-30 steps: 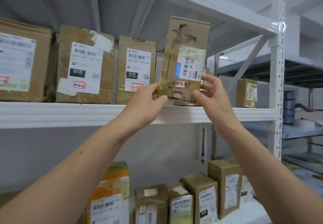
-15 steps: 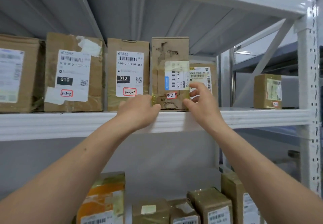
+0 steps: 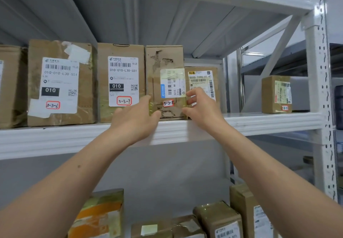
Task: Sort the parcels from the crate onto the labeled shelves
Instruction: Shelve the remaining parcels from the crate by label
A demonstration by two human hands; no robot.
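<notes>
A tall brown parcel (image 3: pixel 164 65) marked 3-3-8 stands upright on the white shelf (image 3: pixel 269 121), between the parcel marked 3-3-7 (image 3: pixel 121 82) and a shorter parcel (image 3: pixel 202 79) behind it to the right. My left hand (image 3: pixel 135 119) touches the tall parcel's lower left edge with its thumb. My right hand (image 3: pixel 202 108) holds the lower right edge, thumb on the front and fingers round the side.
The parcel marked 3-3-6 (image 3: pixel 59 83) and another box at the far left fill the shelf's left part. A small parcel (image 3: pixel 276 94) stands alone at the right near the upright post (image 3: pixel 317 89). Several parcels (image 3: pixel 219 217) sit on the lower shelf.
The tall parcel was held tilted above the shelf edge; it now stands upright on the shelf, pushed in beside the 3-3-7 parcel. Both hands stayed at its lower edges.
</notes>
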